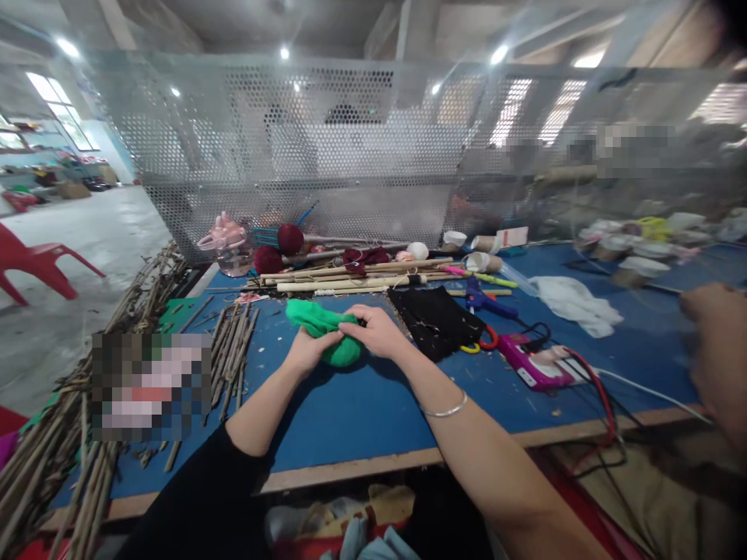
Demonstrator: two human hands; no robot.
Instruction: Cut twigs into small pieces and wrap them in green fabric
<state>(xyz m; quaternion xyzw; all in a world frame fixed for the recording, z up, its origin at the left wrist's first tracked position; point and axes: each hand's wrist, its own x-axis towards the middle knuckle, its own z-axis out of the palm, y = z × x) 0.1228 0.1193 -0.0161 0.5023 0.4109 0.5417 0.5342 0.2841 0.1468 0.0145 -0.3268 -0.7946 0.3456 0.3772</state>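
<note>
A bundle of soft green material (341, 351) is held between both hands above the blue table (350, 420), near its middle. My left hand (312, 348) grips it from the left, with the thumb on top and the other fingers hidden. From the right, my right hand (377, 330) pinches its upper part, the fingers curled over it. The two thumbs meet at the centre of the bundle. One end of the green material sticks out to the upper left, and a rounded part hangs below the fingers.
Twigs (230, 354) lie at the left. Dark red balls (290, 239) and sticks (350, 276) line the back. Right of my hands are black cloth (435, 319), a blue glue gun (490, 302), a pink device (534, 362) with cables and white cloth (577, 303). Another person's arm (720, 350) is at far right.
</note>
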